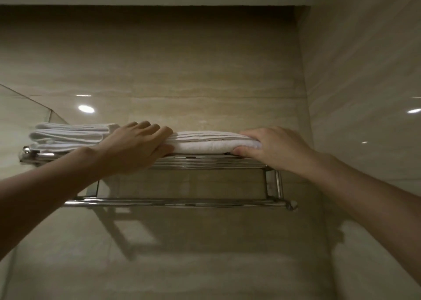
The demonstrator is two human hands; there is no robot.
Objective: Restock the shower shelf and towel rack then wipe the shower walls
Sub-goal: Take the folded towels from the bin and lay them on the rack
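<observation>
Lying folded flat, white towel [211,145], chrome rack [205,163]

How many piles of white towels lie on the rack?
2: one stack at the left of the rack; one folded towel in the middle, held by the left hand and right hand. Others may be hidden.
</observation>
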